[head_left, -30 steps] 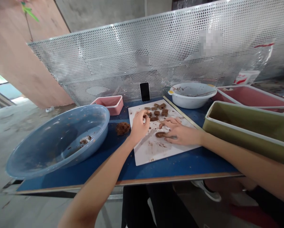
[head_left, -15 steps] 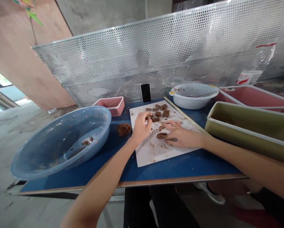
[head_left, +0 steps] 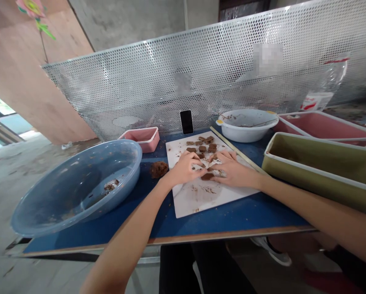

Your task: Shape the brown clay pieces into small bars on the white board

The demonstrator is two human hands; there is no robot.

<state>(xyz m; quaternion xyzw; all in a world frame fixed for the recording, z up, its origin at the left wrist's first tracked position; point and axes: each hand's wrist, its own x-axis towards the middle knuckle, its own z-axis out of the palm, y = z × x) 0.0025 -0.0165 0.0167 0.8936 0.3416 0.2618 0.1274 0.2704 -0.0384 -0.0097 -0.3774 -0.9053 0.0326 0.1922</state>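
Observation:
My left hand (head_left: 187, 166) is low over the white board (head_left: 187, 204), thumb and fingers apart and bent, tips close to those of my right hand. My right hand (head_left: 228, 169) rests on the board with its fingers spread. By its thumb lies a flat brown clay-like lump (head_left: 207, 176). Small brown bits show between the two hands, partly covered by the fingers. Beyond them, several brown clay-like pieces (head_left: 202, 149) are grouped on the far half of the board. Smears and crumbs mark its near half.
A large blue basin (head_left: 79, 188) and a rough brown lump (head_left: 159, 169) are at left. Behind stand a pink box (head_left: 148, 141), a phone (head_left: 187, 121) and a white basin (head_left: 247, 131). A stick (head_left: 235, 149) runs along the board; a green trough (head_left: 318, 171) is at right.
My left hand has moved right and nearer, leaving a brown piece on the board where it was. My right hand has stayed almost in place.

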